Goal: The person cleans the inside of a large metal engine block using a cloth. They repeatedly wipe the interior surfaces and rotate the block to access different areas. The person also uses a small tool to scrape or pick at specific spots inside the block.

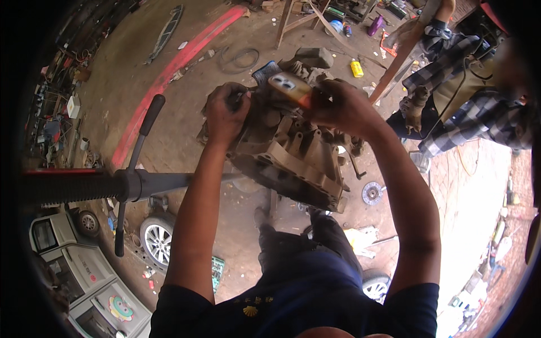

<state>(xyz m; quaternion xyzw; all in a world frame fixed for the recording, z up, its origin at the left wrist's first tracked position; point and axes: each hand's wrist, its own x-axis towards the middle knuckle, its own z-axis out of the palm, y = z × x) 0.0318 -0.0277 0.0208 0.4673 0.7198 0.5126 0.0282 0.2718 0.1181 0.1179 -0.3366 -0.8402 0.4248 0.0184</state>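
A large, dirty gearbox stands in front of me, its wide bell end turned toward my body. My right hand is over its far right part, fingers curled round the lower end of a smartphone. The phone's back, with its camera lenses, faces up, and it looks slightly blurred. At the gearbox's left side is my left hand, its fingers bent in around a small dark thing I cannot make out. A blue-grey cloth lies on the gearbox between the hands, beyond the left one.
A black lifting stand with a long handle reaches in from the left. On the right is another person in a checkered shirt, gloved hand near the gearbox. A clutch disc, a yellow can and a wheel are on the floor.
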